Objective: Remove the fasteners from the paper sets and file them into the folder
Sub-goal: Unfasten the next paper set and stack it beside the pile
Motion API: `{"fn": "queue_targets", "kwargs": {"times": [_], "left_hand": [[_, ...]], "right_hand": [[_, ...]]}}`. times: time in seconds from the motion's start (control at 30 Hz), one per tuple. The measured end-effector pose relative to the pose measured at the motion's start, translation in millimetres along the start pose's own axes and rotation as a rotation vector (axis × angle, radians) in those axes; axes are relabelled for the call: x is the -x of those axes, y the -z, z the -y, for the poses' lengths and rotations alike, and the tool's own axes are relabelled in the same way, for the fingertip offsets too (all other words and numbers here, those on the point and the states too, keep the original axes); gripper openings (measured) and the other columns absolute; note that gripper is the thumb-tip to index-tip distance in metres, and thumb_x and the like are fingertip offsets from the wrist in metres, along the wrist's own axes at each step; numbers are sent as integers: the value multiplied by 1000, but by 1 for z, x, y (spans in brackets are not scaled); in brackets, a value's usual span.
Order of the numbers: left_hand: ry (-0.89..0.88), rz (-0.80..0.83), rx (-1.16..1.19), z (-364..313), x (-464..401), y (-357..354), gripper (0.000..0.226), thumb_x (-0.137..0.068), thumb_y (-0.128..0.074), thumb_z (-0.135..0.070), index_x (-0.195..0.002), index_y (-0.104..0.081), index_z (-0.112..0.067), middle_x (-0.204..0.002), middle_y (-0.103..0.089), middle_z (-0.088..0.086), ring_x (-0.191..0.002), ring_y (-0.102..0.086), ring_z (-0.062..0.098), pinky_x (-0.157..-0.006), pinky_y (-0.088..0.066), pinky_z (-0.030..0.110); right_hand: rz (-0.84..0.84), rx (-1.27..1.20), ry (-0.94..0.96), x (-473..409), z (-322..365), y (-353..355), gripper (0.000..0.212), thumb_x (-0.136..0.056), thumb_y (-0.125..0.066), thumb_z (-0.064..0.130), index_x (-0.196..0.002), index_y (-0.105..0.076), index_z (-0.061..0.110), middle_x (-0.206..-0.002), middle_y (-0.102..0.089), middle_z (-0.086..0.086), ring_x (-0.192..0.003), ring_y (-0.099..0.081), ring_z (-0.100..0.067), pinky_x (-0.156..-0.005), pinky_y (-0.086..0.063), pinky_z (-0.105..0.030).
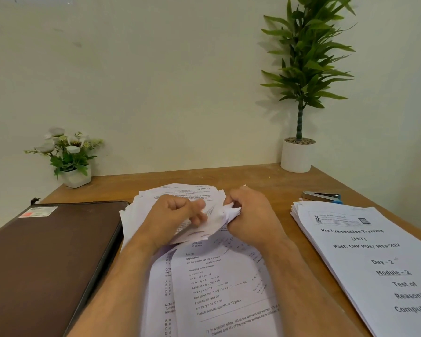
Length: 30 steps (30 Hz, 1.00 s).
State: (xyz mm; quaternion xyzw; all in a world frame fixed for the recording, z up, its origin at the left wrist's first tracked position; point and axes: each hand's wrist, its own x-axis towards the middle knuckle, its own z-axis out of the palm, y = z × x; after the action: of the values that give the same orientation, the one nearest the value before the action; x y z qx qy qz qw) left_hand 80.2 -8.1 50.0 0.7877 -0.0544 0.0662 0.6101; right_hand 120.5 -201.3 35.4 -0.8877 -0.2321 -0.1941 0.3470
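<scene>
So the paper set (219,276) being worked on sits in the lower middle of the frame, its upper pages folded back, probably to expose the bound corner. Both hands are close together up there: the left hand (178,215) pinches the folded-over sheets, and the right hand (248,215) grips the crumpled corner, likely picking at a fastener I can't actually see. Left of that, the brown folder (46,259) lies closed on the tabletop (265,176), within reach for filing. On the right, a second stack (365,259) waits its turn, with a staple remover (322,197) just behind it.
</scene>
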Motion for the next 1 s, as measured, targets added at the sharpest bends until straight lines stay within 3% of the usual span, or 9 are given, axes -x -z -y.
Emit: {"fn": "queue_targets", "kwargs": {"times": [0.07, 0.13, 0.23, 0.37, 0.5, 0.67, 0.77, 0.9, 1.0], "left_hand": [[-13, -266, -156, 8, -9, 6, 24, -86, -73, -40, -77, -78, -18, -82, -75, -11, -79, -66, -2, -79, -42, 22], [36, -503, -383, 17, -15, 16, 9, -88, -75, -35, -94, -76, -28, -103, -74, -8, -102, -64, 10, -84, -46, 31], [197, -493, -604, 33, -23, 25, 57, -82, -80, -34, -134, -60, -18, -136, -60, 9, -131, -48, 29, -103, -40, 40], [267, -477, -650, 36, -26, 22, 78, -80, -81, -42, -145, -47, -18, -141, -58, 6, -135, -45, 30, -105, -39, 41], [161, -590, -496, 36, -24, 25, 65, -85, -78, -27, -143, -48, -21, -130, -66, 3, -126, -53, 28, -103, -43, 44], [111, -623, -61, 25, -20, 23, 61, -83, -81, -16, -138, -54, -20, -117, -64, 1, -97, -58, 14, -73, -41, 22], [156, -540, 254, 16, -19, 22, 44, -83, -81, -14, -124, -66, -14, -109, -70, 1, -91, -69, 20, -77, -54, 33], [168, -426, 206, 12, -18, 18, 12, -84, -78, -9, -84, -69, -18, -81, -74, -4, -74, -69, 18, -62, -51, 28], [187, -329, 202, 10, -19, 11, 24, -85, -78, -34, -97, -65, -18, -97, -70, -7, -87, -64, 15, -73, -46, 28]], "right_hand": [[-14, 54, 16, -1, -2, -1, 16, -72, -76, 15, -72, -61, 19, -81, -52, 9, -71, -49, -9, -58, -36, -23], [-13, 68, 20, -1, -1, -1, 24, -74, -82, 23, -70, -58, 25, -93, -45, 12, -77, -48, -6, -58, -38, -17], [-32, 67, 43, -1, 1, 0, 38, -73, -83, 22, -63, -48, 34, -107, -41, 12, -84, -51, -7, -62, -48, -18], [-17, 88, 58, -2, -1, -5, 41, -74, -78, 16, -60, -43, 34, -100, -47, 13, -77, -48, -5, -56, -36, -14], [-5, 64, 69, -2, 1, -8, 39, -72, -76, 12, -61, -45, 31, -87, -50, 8, -77, -47, -6, -57, -34, -19], [25, 122, 64, -3, -1, -10, 37, -72, -72, 13, -60, -40, 26, -76, -47, 7, -73, -41, -7, -57, -28, -24], [33, 121, 76, -2, 0, -9, 39, -72, -72, 12, -60, -38, 28, -75, -46, 7, -71, -38, -5, -57, -24, -23], [31, 113, 88, -3, 0, -9, 39, -71, -71, 12, -60, -38, 29, -75, -46, 8, -72, -38, -5, -57, -22, -22], [38, 135, 83, -3, 1, -10, 35, -72, -73, 14, -61, -42, 27, -76, -47, 10, -74, -39, -4, -57, -24, -20]]}}
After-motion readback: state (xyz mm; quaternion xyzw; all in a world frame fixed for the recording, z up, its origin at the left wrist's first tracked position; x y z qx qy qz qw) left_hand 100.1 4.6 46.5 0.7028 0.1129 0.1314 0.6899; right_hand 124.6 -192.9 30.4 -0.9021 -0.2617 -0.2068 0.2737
